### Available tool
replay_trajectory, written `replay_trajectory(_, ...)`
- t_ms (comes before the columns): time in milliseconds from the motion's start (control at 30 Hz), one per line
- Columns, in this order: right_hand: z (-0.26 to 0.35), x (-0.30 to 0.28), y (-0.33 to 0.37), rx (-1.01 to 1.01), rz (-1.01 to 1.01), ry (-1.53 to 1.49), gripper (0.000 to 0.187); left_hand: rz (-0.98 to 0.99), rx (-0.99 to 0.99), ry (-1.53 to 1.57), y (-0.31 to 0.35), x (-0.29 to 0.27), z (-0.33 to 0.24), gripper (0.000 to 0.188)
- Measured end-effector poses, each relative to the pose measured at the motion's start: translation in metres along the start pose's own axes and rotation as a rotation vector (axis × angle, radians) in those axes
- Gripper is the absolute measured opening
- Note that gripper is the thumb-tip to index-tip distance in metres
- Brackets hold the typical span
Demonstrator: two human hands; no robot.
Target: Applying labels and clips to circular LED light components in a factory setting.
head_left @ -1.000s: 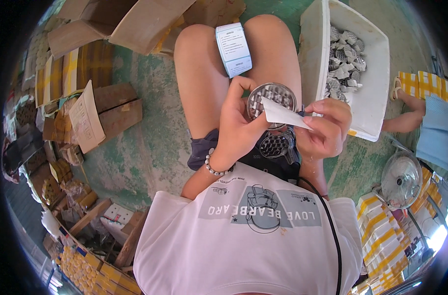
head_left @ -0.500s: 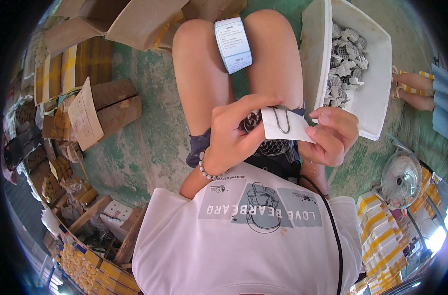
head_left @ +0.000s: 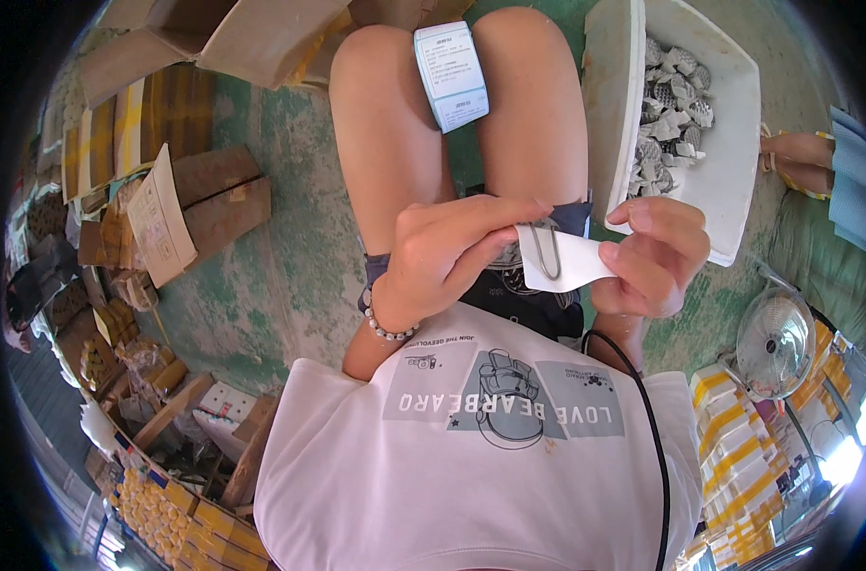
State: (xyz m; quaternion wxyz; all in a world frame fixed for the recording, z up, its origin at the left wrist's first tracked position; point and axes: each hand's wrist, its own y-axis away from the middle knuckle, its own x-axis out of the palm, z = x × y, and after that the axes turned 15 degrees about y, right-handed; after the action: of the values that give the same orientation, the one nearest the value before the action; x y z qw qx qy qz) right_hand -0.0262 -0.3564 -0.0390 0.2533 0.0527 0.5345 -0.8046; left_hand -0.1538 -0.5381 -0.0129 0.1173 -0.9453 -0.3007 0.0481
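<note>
My left hand (head_left: 442,252), a beaded bracelet at its wrist, pinches a small dark mesh piece, mostly hidden by the fingers. A bent U-shaped metal wire (head_left: 548,252) stands out from this grip, across the left part of a blank white label (head_left: 571,262). Whether the wire is fixed to the mesh piece, I cannot tell. On the other side, my right hand (head_left: 656,252) pinches the label's right end between thumb and fingers. The label is slightly curved. More dark, mesh-patterned material shows below it at my lap. A roll of printed labels (head_left: 451,76) rests between my knees.
A white foam box (head_left: 728,181) at the right holds several dark mesh pieces (head_left: 675,105) with white paper on them. Open cardboard boxes (head_left: 209,214) stand left. A fan (head_left: 775,343) is at the lower right, near taped stacks (head_left: 732,428). Another person's legs (head_left: 799,157) show far right.
Both hands have shifted slightly right with the label and wire. My left fingers have closed more, covering the mesh piece that showed between them. The label's right part is now more curved.
</note>
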Motion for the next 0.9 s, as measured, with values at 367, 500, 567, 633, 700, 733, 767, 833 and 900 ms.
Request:
replay_trajectory(367, 0.009, 0.007, -0.006, 0.037, 0.008, -0.061, 0.03, 0.042, 0.004, 0.062, -0.002, 0.004, -0.006, 0.022)
replay_trajectory(500, 0.006, 0.013, 0.001, -0.052, -0.11, -0.135, 0.023, 0.018, -0.014, 0.097, -0.001, 0.001, -0.009, 0.023)
replay_trajectory(567, 0.007, 0.013, 0.007, -0.023, -0.096, -0.174, 0.025, 0.024, -0.018, 0.11, -0.002, 0.001, -0.01, 0.023)
replay_trajectory(633, 0.008, 0.014, 0.014, 0.005, -0.083, -0.209, 0.027, 0.01, -0.04, 0.129, -0.002, 0.004, -0.009, 0.022)
replay_trajectory(700, 0.012, 0.02, 0.022, 0.075, -0.162, -0.208, 0.034, 0.0, -0.016, 0.125, 0.0, 0.01, -0.004, 0.022)
replay_trajectory(733, 0.015, 0.024, 0.023, 0.074, -0.162, -0.208, 0.034, -0.013, 0.005, 0.119, 0.001, 0.012, -0.003, 0.025)
replay_trajectory(767, 0.019, 0.029, 0.023, 0.077, -0.31, -0.181, 0.034, -0.013, 0.006, 0.119, 0.001, 0.015, -0.004, 0.025)
replay_trajectory(833, 0.019, 0.03, 0.026, 0.078, -0.456, -0.154, 0.035, -0.044, -0.07, 0.159, 0.003, 0.02, -0.009, 0.022)
replay_trajectory(900, 0.013, 0.023, 0.03, 0.144, -0.34, -0.046, 0.041, -0.069, -0.042, 0.139, 0.001, 0.025, -0.008, 0.024)
